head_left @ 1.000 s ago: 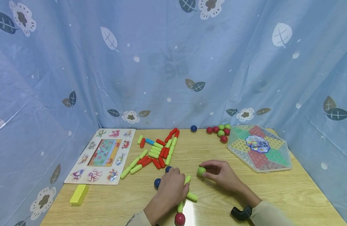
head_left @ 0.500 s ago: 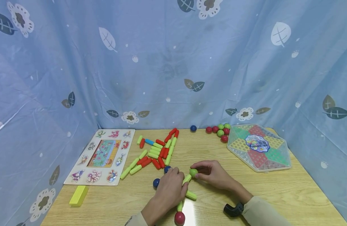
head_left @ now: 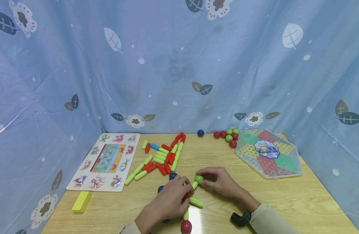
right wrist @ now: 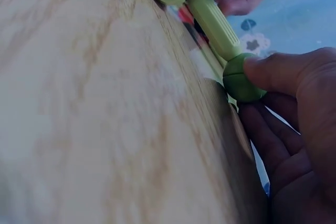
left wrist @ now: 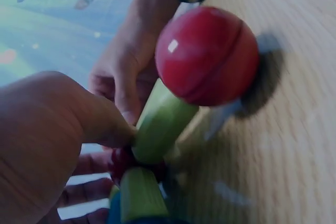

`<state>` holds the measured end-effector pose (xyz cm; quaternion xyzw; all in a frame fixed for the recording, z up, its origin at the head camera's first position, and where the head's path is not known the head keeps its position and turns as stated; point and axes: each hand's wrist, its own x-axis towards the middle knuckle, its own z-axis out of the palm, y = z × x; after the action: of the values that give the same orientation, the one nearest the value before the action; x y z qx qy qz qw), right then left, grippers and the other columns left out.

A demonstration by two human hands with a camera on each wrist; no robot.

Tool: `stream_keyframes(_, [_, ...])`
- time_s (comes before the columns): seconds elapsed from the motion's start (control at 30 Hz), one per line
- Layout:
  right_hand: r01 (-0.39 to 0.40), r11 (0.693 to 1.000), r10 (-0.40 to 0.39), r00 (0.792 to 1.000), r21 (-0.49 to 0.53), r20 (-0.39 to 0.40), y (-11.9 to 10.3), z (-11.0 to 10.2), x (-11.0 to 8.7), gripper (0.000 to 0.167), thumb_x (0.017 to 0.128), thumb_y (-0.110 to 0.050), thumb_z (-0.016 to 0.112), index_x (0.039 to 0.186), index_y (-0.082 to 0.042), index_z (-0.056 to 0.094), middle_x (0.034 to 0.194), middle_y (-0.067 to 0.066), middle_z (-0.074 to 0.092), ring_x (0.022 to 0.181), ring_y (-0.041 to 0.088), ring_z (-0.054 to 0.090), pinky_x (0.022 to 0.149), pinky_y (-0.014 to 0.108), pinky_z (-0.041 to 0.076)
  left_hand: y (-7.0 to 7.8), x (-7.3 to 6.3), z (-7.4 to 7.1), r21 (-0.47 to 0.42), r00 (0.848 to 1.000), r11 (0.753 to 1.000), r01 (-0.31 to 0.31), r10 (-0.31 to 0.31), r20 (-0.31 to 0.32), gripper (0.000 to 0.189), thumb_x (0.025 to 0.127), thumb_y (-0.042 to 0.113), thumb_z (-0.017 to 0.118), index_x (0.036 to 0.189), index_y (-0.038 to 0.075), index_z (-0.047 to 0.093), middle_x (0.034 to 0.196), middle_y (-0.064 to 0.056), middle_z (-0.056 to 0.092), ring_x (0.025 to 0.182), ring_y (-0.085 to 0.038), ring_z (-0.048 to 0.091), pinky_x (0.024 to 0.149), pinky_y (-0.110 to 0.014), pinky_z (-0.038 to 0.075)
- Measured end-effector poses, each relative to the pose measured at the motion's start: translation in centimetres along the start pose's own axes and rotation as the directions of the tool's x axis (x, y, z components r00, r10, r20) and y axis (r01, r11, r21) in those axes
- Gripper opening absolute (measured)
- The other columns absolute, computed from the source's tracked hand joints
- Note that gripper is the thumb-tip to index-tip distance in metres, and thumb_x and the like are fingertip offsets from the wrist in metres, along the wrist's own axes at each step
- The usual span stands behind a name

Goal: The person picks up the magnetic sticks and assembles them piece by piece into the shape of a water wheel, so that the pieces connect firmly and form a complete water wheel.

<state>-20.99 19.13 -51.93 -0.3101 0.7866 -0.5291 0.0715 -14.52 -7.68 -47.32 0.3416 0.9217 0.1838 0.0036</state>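
Note:
My right hand [head_left: 221, 182] pinches a green ball [head_left: 198, 179] between thumb and fingers. In the right wrist view the green ball [right wrist: 242, 80] meets the end of a yellow-green stick [right wrist: 214, 27]. My left hand [head_left: 170, 198] holds the dark red ball [left wrist: 122, 163] at the centre of a stick-and-ball figure, its thumb beside one stick [left wrist: 163, 121]. Another stick [head_left: 196, 202] points right from that centre. A large red ball [head_left: 186, 226] caps the stick nearest me. Two blue balls [head_left: 173, 175] show past my left hand, which hides part of the figure.
Loose red, yellow-green and blue sticks [head_left: 160, 157] lie beyond my left hand. Several red and green balls [head_left: 228, 138] and a hexagonal game box [head_left: 268, 154] are at back right. A sea-animal puzzle board [head_left: 83, 182] and yellow block [head_left: 82, 201] lie left.
My right hand has brought the green ball leftward to the stick's end. My left hand has shifted its fingers, so the central red ball shows between thumb and fingers.

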Motion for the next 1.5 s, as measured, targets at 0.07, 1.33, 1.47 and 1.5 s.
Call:
stream_keyframes(0.07, [-0.008,1.0,0.008,1.0,-0.024,-0.004,-0.1,-0.1,-0.1,0.036,0.1,-0.016,0.082,0.135,-0.009,0.076,0.133,0.006,0.078,0.123,0.014,0.074,0.104,0.026,0.058,-0.3,-0.2,0.1,-0.016,1.0,1.0,-0.025,0.025,-0.001,0.013,0.1,0.019,0.071,0.109,0.024,0.079,0.12,0.008,0.066,0.104,-0.009,0.055,0.09,-0.027,0.051])
stream_keyframes(1.33, [-0.257,0.948,0.174,0.913,-0.188,-0.37,4.7,-17.3,0.3,0.045,0.105,-0.025,0.077,0.141,0.0,0.07,0.139,0.026,0.072,0.107,-0.005,0.073,0.086,0.014,0.058,1.2,0.6,1.5,0.034,0.995,0.995,0.097,-0.098,0.019,0.018,0.105,0.038,0.07,0.113,0.03,0.084,0.142,-0.002,0.064,0.116,-0.02,0.059,0.099,-0.044,0.049])
stream_keyframes(1.47, [-0.292,0.92,0.177,0.905,-0.263,-0.386,5.1,-16.8,1.6,0.044,0.102,-0.027,0.081,0.139,-0.003,0.073,0.136,0.022,0.075,0.116,0.022,0.078,0.088,0.018,0.059,1.1,0.6,1.3,0.01,0.993,0.995,0.096,-0.096,0.061,0.02,0.105,0.034,0.07,0.118,0.029,0.083,0.147,-0.003,0.063,0.121,-0.022,0.06,0.098,-0.044,0.048])
stream_keyframes(1.5, [-0.294,0.909,0.166,0.906,-0.296,-0.39,5.2,-16.7,1.8,0.044,0.101,-0.026,0.082,0.138,-0.003,0.074,0.135,0.021,0.075,0.118,0.029,0.077,0.089,0.022,0.06,1.0,0.6,1.2,0.003,0.993,0.995,0.095,-0.095,0.068,0.02,0.104,0.033,0.069,0.118,0.029,0.083,0.147,-0.003,0.063,0.122,-0.022,0.06,0.098,-0.044,0.048])
